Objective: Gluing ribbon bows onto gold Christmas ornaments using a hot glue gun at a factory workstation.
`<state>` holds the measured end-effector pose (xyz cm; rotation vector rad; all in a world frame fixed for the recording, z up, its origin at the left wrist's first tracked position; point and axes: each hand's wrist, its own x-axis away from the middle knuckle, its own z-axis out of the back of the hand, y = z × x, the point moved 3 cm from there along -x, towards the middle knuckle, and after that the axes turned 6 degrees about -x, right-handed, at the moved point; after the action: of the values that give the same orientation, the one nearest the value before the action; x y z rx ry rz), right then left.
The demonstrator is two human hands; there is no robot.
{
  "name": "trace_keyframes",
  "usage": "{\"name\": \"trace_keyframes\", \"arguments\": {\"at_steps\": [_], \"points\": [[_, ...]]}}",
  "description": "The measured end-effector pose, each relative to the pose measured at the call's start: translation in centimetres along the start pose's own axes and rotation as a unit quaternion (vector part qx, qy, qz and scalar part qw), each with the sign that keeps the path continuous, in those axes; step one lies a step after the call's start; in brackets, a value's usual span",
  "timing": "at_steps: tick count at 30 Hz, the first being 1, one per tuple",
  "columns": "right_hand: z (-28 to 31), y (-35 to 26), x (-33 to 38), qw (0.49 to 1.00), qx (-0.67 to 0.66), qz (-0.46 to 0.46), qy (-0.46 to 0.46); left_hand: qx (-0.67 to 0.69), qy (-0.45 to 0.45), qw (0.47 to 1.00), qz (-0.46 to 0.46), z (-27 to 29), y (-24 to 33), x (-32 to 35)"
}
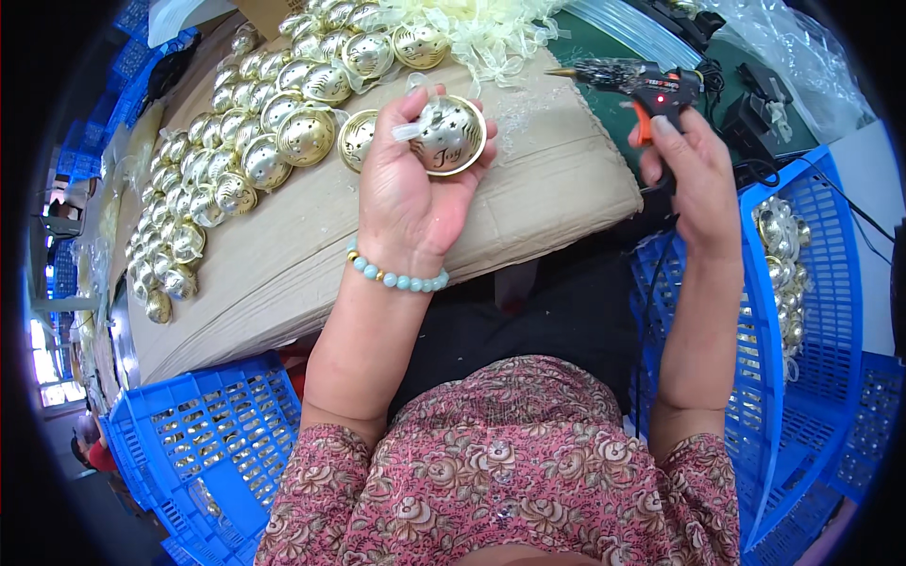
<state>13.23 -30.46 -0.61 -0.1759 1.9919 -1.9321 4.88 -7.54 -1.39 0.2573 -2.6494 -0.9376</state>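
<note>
My left hand (411,198), a beaded bracelet at its wrist, is wrapped round a domed gold bell ornament (455,132) with star-shaped cut-outs and a flared rim. A pale ribbon end (407,132) sticks out over the dome near my thumb. Partly hidden behind that hand, another gold bell (355,141) rests on the cardboard. Off to the right, my right hand (696,179) grips a black hot glue gun (651,87) with an orange trigger and a lit red light. The nozzle points left, apart from the bell.
Many gold bells (307,137) lie in rows on the cardboard-covered table (528,203). Pale ribbon bows (491,38) are heaped at the back, beside clear glue sticks (642,28). Blue crates (212,443) flank me; the right crate (769,283) holds bells. A black cable (651,311) hangs near my right arm.
</note>
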Motion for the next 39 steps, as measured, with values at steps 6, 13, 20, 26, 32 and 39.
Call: {"name": "trace_keyframes", "arguments": {"at_steps": [6, 13, 20, 26, 32, 39], "points": [[0.4, -2.6, -1.7, 0.718, 0.637, 0.187, 0.21, 0.007, -0.021, 1.0, 0.005, 1.1, 0.3, 0.8], [-8.4, -0.4, -5.3, 0.794, 0.506, 0.334, 0.04, -0.012, -0.074, 0.997, 0.008, 1.4, 0.9, 1.7], [-6.3, -2.5, -3.1, 0.819, 0.432, 0.376, -0.033, -0.083, -0.118, 0.988, -0.052, 0.4, 3.6, 3.8], [-5.1, -5.7, 1.6, 0.747, 0.397, 0.528, -0.073, -0.165, -0.231, 0.959, -0.014, -1.7, 4.6, 4.8], [-4.8, -6.6, 3.9, 0.728, 0.363, 0.575, -0.089, -0.224, -0.23, 0.945, 0.061, -3.2, 1.6, 5.4], [-4.4, -4.5, 3.7, 0.832, 0.255, 0.491, -0.049, -0.139, -0.172, 0.972, 0.077, -2.5, -0.8, 5.2]]}}
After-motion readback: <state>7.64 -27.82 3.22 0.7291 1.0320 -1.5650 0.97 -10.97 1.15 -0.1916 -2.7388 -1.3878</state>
